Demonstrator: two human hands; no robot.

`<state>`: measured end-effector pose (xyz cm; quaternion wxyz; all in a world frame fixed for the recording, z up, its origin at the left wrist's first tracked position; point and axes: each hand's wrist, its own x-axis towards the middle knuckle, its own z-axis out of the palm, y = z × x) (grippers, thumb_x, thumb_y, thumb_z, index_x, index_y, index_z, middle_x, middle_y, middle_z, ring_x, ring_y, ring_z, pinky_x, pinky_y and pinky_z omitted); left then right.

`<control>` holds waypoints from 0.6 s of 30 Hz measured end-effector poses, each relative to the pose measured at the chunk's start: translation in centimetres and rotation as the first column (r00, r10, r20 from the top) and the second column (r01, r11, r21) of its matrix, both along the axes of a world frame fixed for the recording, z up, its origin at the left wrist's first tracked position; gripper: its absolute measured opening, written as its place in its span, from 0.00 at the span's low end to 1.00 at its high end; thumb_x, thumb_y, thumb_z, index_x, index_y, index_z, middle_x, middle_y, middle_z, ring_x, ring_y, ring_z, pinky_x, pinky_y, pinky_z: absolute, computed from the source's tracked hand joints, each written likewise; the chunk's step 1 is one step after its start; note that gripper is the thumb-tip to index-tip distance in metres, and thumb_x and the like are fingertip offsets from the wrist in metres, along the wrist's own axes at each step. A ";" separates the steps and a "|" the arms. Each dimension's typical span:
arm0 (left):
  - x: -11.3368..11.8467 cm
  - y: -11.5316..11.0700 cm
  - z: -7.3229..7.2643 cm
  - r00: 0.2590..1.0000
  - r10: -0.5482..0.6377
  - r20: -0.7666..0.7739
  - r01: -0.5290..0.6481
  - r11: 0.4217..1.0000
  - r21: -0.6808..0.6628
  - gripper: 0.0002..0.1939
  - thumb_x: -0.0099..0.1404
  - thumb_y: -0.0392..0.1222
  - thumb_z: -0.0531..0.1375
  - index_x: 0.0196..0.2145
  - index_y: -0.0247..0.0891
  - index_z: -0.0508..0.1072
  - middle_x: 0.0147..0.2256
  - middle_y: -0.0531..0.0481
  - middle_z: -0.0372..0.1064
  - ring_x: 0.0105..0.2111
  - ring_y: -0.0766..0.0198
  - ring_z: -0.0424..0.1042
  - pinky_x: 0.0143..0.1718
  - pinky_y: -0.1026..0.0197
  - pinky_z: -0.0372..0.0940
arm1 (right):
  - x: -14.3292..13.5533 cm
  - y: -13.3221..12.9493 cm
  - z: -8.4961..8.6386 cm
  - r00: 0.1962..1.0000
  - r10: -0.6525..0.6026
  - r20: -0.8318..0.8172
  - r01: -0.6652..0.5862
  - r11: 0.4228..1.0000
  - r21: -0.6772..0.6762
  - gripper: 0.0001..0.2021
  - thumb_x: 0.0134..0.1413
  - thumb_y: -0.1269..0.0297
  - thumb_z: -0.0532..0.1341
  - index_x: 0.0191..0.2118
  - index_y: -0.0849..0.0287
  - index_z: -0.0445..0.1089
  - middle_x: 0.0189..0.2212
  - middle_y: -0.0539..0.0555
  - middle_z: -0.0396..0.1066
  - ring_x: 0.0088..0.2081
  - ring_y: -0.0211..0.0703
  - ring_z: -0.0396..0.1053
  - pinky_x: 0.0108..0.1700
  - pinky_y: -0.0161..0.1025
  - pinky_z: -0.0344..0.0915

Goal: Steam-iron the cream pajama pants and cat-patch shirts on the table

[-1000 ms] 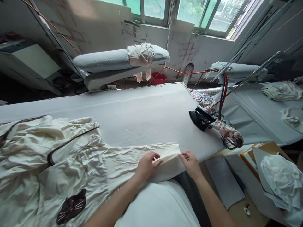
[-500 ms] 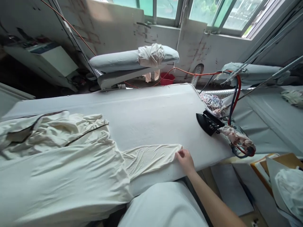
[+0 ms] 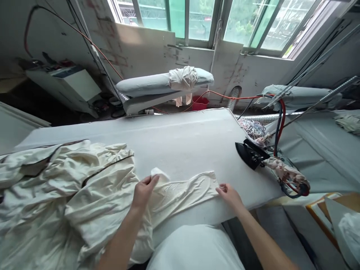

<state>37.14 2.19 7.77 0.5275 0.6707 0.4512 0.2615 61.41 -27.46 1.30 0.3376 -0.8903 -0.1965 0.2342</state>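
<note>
A cream garment (image 3: 107,202) with dark brown trim lies bunched over the left part of the padded ironing table (image 3: 180,138). One sleeve (image 3: 185,191) stretches to the right across the padding, its surface wrinkled. My right hand (image 3: 229,193) pinches the lower corner of the sleeve's end. Over the sleeve's other end, beside the bunched body, my left hand (image 3: 146,189) has thumb and fingers closed on a small white piece of cloth (image 3: 159,174); whether it belongs to the garment I cannot tell. A black iron (image 3: 250,154) rests at the table's right end, its handle wrapped in cloth.
Behind the table stands a padded sleeve arm (image 3: 146,84) with cloth tied around it. Red and dark hoses (image 3: 279,127) hang down to the iron. Tangled cords (image 3: 253,127) lie behind it. A red bucket (image 3: 200,103) is on the floor, and boxes (image 3: 320,217) stand at lower right.
My left hand has come into view, holding the white piece over the sleeve. The garment's body is more bunched up. My right hand has shifted slightly right and down along the sleeve's end.
</note>
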 end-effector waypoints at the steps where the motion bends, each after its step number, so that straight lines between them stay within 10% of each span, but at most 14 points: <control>1: 1.9 -0.3 0.5 0.998 -0.062 0.008 0.062 0.997 0.039 0.25 0.55 0.64 0.63 0.26 0.35 0.75 0.24 0.53 0.68 0.29 0.64 0.65 0.31 0.65 0.59 | -0.8 -0.8 -0.6 1.000 -0.019 -0.009 0.020 0.999 0.049 0.19 0.51 0.47 0.61 0.39 0.57 0.74 0.34 0.56 0.77 0.37 0.49 0.74 0.39 0.41 0.66; 6: 11.2 -4.1 2.6 0.905 -0.393 -0.161 0.418 0.892 0.173 0.19 0.64 0.52 0.58 0.23 0.37 0.75 0.24 0.53 0.68 0.28 0.65 0.66 0.30 0.64 0.55 | -2.8 -0.3 0.0 0.990 -0.096 -0.104 0.119 0.961 0.250 0.23 0.48 0.37 0.62 0.32 0.56 0.69 0.29 0.57 0.76 0.32 0.51 0.74 0.31 0.42 0.68; 11: 15.0 -13.2 0.8 0.821 -0.527 -0.218 0.567 0.798 0.205 0.16 0.68 0.44 0.56 0.26 0.40 0.78 0.31 0.51 0.70 0.28 0.67 0.67 0.31 0.63 0.58 | -4.0 2.6 2.5 0.879 -0.239 -0.413 0.418 0.803 0.424 0.34 0.46 0.31 0.61 0.45 0.58 0.63 0.24 0.51 0.73 0.22 0.48 0.73 0.23 0.40 0.67; 15: 9.4 -15.6 -2.2 0.761 -0.615 -0.207 0.622 0.603 0.500 0.10 0.65 0.44 0.60 0.43 0.45 0.80 0.39 0.46 0.73 0.38 0.59 0.72 0.42 0.58 0.66 | -4.6 3.9 6.2 0.920 -0.219 -0.325 0.346 0.843 0.412 0.36 0.48 0.42 0.65 0.57 0.61 0.65 0.30 0.52 0.75 0.28 0.47 0.74 0.27 0.40 0.71; 18: 0.0 -12.9 -4.5 0.933 -0.296 -0.203 0.353 0.650 0.673 0.24 0.66 0.44 0.59 0.59 0.45 0.72 0.56 0.40 0.69 0.57 0.48 0.67 0.59 0.48 0.62 | -2.3 3.7 10.9 0.957 -0.148 -0.251 0.259 0.828 0.498 0.32 0.50 0.49 0.66 0.59 0.60 0.67 0.26 0.50 0.72 0.24 0.43 0.70 0.22 0.38 0.69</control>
